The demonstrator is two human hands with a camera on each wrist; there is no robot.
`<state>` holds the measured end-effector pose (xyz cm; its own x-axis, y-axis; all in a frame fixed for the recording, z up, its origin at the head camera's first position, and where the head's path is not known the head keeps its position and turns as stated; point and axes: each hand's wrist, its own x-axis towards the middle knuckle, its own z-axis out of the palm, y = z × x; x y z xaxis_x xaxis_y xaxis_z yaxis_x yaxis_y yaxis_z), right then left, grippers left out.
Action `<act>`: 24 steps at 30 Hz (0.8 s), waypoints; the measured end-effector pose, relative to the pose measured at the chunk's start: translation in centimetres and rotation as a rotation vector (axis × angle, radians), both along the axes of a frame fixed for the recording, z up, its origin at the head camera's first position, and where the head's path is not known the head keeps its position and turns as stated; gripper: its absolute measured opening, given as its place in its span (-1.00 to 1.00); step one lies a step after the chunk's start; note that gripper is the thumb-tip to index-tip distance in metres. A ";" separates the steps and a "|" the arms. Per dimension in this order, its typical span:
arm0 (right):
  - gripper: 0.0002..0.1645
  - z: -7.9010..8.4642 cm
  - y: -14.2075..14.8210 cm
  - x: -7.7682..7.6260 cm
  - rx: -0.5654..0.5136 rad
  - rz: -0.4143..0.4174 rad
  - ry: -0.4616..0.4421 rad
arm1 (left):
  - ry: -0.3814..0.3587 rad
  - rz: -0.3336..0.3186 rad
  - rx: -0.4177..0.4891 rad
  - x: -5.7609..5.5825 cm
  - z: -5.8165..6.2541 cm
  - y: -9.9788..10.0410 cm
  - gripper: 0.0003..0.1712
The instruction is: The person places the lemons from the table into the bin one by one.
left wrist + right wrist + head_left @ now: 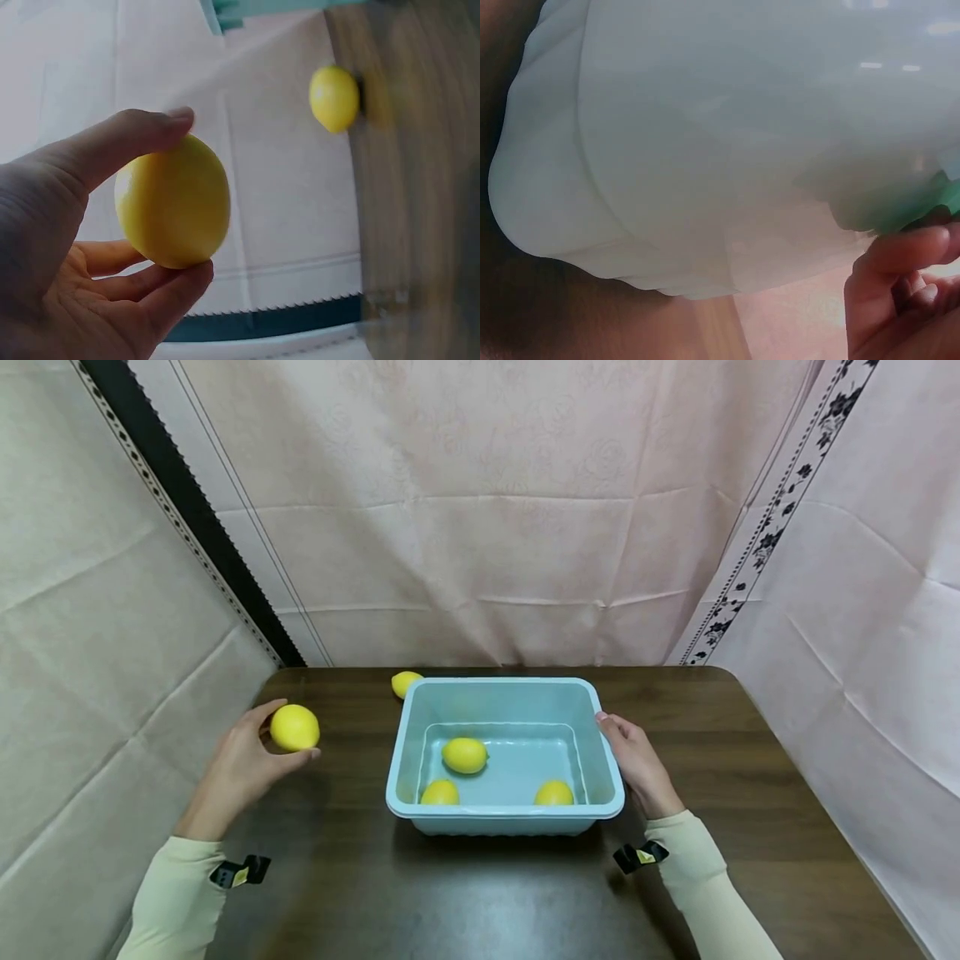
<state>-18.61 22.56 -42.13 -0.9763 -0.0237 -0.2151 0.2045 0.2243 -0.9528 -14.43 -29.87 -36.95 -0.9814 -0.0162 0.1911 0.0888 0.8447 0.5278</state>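
Observation:
On the left, my left hand [243,766] pinches a yellow lemon [294,727] between thumb and fingertips, held up over the table's left side. In the left wrist view the held lemon [174,202] shows nearly whole, fingers under it and thumb on top. A light blue plastic basin [495,812] stands mid-table. Inside it lie three lemons: one near the middle [465,755], one at the front left [440,792], one at the front right [554,793]. My right hand [636,762] grips the basin's right rim, thumb on top. Its curled fingers [907,251] show beside the basin's outer wall.
Another lemon [406,683] lies on the table behind the basin's back left corner, partly hidden by the rim. The dark wooden table [480,893] has rounded back corners. Pale cloth [480,552] hangs behind the table and along both sides.

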 end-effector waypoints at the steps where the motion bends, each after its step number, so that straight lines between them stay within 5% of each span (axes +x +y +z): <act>1: -0.25 0.0 0.0 0.0 0.004 0.003 0.000 | 0.010 -0.002 0.008 0.1 0.2 0.4 0.13; 12: -0.21 -0.1 0.2 0.3 0.015 0.004 0.001 | 0.114 -0.078 0.097 1.2 1.9 4.8 0.07; 24: -0.23 -0.1 -1.3 -0.8 -0.008 0.026 0.013 | 0.047 -0.191 0.127 1.0 2.8 8.4 0.05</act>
